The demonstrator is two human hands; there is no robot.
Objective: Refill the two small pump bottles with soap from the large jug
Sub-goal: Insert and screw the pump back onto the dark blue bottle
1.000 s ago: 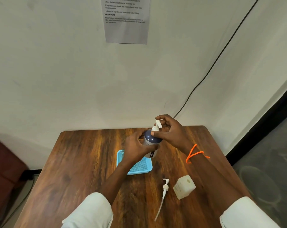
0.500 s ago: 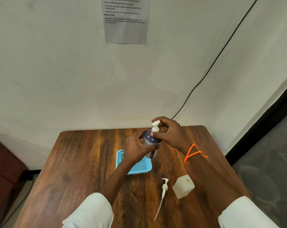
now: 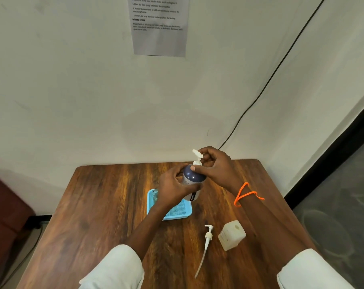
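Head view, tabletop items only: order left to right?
Blue tray → loose pump head → square white bottle. Left out: the dark-capped pump bottle held in both hands above the tray, since it overlaps it.

The white pump top [image 3: 197,156] on the blue bottle [image 3: 191,180] now points left, not right as before. The right hand [image 3: 215,167] has turned it, fingers higher now.

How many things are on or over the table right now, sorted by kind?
Bottles: 2, the blue-topped bottle held in both hands and the square white bottle, open at the top
Pump heads: 2, one on the held bottle and one loose pump lying flat
Trays: 1, blue tray
Total: 5
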